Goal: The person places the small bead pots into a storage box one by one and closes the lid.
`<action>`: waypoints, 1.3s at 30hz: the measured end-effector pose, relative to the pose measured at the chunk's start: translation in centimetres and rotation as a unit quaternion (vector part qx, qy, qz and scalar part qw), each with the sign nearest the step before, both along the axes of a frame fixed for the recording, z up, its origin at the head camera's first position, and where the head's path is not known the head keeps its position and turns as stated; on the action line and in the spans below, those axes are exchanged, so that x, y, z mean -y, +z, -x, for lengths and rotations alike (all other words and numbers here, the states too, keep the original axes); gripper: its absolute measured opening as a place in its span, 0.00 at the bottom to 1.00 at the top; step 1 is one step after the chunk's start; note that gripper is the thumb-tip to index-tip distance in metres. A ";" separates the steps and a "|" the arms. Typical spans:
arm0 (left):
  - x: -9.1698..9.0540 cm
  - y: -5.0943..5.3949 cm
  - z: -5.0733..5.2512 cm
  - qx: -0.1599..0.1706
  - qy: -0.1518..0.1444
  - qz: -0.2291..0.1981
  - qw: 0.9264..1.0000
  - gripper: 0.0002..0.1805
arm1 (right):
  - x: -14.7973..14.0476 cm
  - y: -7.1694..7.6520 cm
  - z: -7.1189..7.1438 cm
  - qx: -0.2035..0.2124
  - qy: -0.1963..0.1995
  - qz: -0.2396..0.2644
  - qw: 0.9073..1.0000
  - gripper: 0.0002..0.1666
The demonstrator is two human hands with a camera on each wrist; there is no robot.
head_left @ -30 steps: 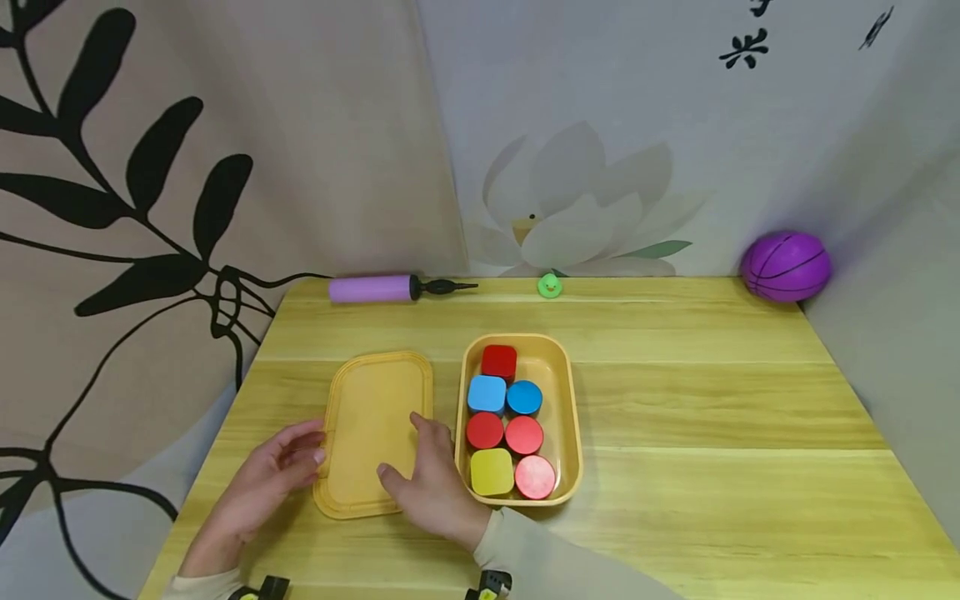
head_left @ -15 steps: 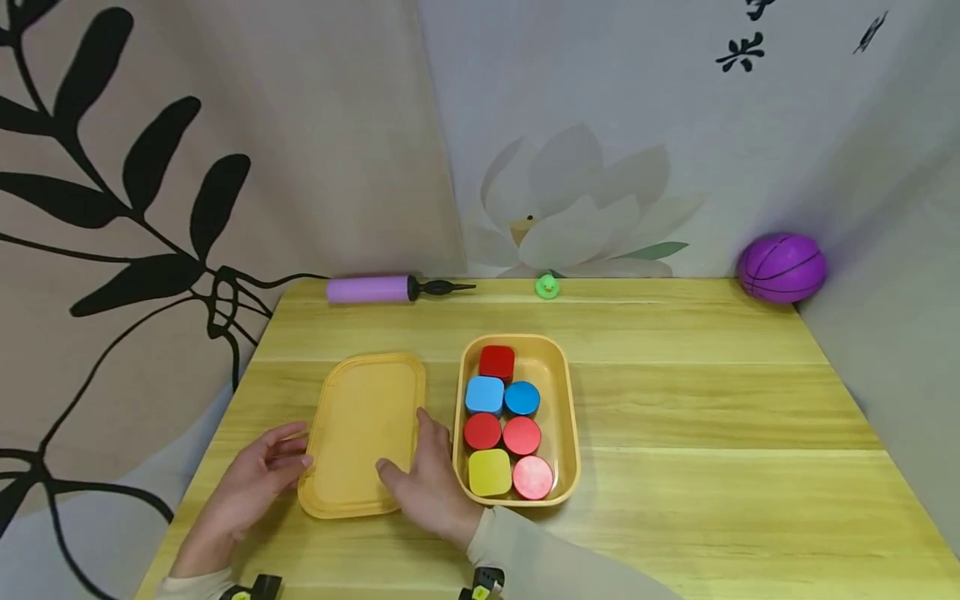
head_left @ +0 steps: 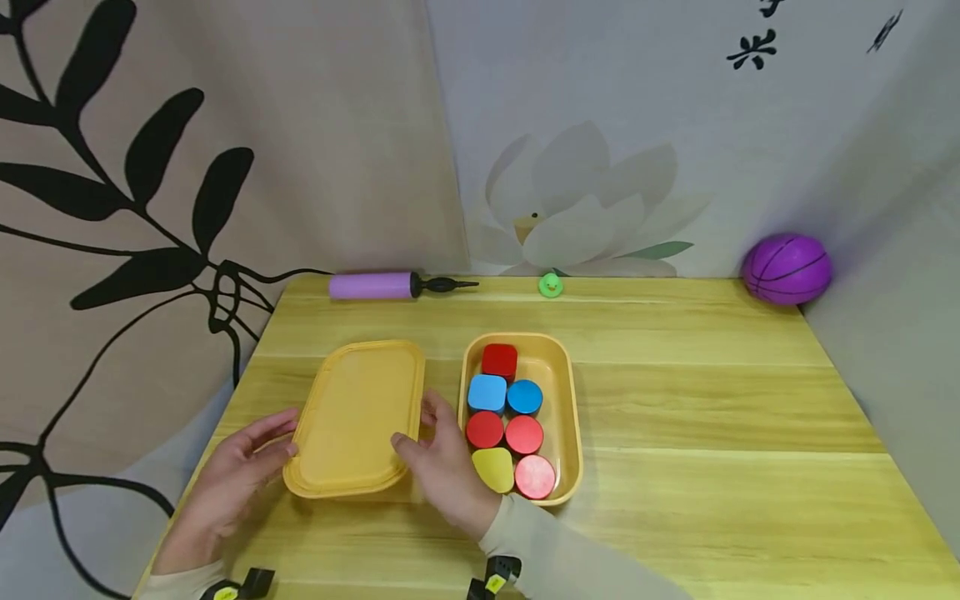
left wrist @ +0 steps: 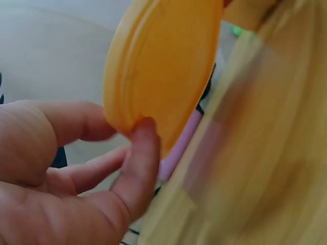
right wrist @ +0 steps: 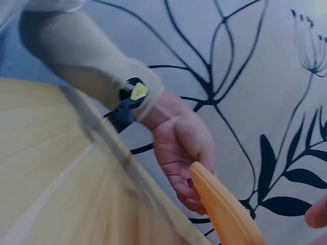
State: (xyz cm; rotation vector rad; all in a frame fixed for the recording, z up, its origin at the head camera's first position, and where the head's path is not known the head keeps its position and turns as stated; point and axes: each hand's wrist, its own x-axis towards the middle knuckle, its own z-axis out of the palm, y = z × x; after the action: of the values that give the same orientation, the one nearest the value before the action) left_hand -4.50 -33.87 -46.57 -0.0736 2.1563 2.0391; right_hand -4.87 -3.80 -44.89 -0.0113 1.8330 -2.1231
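A flat yellow-orange lid [head_left: 360, 417] with rounded corners is tilted and raised off the table, between both hands. My left hand [head_left: 228, 483] pinches its left edge, thumb on the near face, as the left wrist view shows up close with the lid [left wrist: 163, 66]. At the lid's right edge my right hand [head_left: 450, 475] grips it, with the thumb on top and the fingertips partly hidden. Just right of that hand stands an open yellow tray [head_left: 558, 400]. Inside it sit red, blue, pink and yellow blocks; the yellow block [head_left: 492, 469] is partly covered by my right hand.
Along the back of the wooden table [head_left: 712, 400] lie a purple pump [head_left: 375, 286] with a black nozzle, a small green duck [head_left: 551, 285] and, in the right corner, a purple ball [head_left: 787, 268]. Printed curtains hang behind the table.
The lid has been shifted left and lifted off the table, its near edge rising. Both hands moved with it. My right hand now covers part of the yellow block; the tray stayed put.
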 end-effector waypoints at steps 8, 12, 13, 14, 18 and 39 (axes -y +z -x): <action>0.3 0.9 -0.1 -0.035 -0.046 -0.190 0.980 0.27 | -1.3 0.6 0.5 -0.010 -0.012 0.054 0.998 0.44; -0.2 1.5 0.1 -0.047 -0.062 -0.218 0.973 0.28 | -2.0 0.8 0.7 -0.004 -0.005 0.087 0.996 0.47; -0.4 1.6 0.2 -0.050 -0.066 -0.224 0.971 0.28 | -2.3 0.9 0.8 -0.001 -0.001 0.094 0.996 0.48; -0.6 1.7 0.3 -0.053 -0.070 -0.233 0.969 0.28 | -2.5 0.9 0.8 0.004 0.003 0.102 0.995 0.48; -1.5 2.2 0.5 -0.062 -0.082 -0.257 0.961 0.28 | -3.6 0.9 1.0 0.015 0.019 0.124 0.992 0.47; -8.8 2.4 1.5 -0.023 -0.139 -0.225 0.964 0.26 | -12.6 2.2 6.6 0.031 -0.021 0.119 0.992 0.29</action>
State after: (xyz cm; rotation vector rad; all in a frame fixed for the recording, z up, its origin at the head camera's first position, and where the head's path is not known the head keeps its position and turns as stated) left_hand -6.02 -25.02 -44.17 0.3189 1.5621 2.3086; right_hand -11.48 8.83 -42.74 0.0371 1.5501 -2.3321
